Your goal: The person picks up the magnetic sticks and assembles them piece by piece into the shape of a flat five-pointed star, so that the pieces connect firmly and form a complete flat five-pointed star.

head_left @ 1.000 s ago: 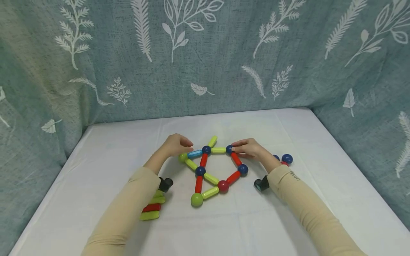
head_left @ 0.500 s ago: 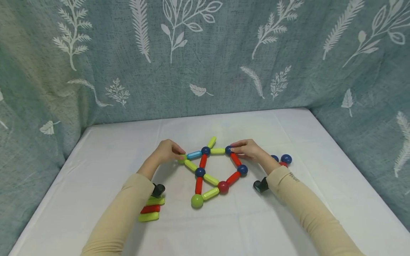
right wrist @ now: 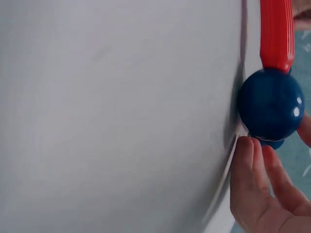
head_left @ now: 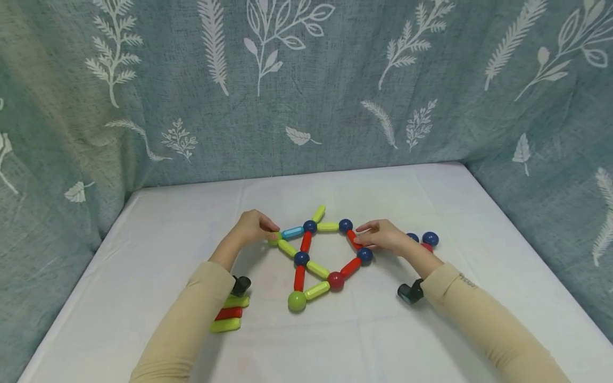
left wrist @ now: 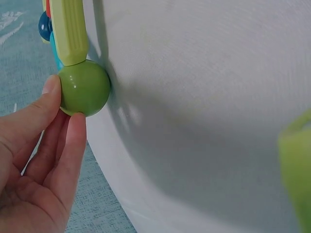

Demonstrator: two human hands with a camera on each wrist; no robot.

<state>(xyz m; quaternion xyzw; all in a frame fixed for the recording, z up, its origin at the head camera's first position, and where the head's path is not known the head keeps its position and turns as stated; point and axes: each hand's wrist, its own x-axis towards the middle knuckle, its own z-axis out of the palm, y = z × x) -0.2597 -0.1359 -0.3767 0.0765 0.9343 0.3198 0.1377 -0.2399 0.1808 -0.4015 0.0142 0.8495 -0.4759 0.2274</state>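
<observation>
Fingers of left hand pinch glossy green ball | right hand at slim red rod, cannot tell whether fingers hold it

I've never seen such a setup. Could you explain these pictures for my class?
There is no machine: just a bare left hand and right hand. The wide picture comes from a head-worn camera, the two close-ups from wrist cameras. On the white-covered table lies a linked frame of coloured rods and balls, with more rods at left and more balls at right. The left hand pinches a green ball; the right hand is at a red rod, its grip unclear.
</observation>
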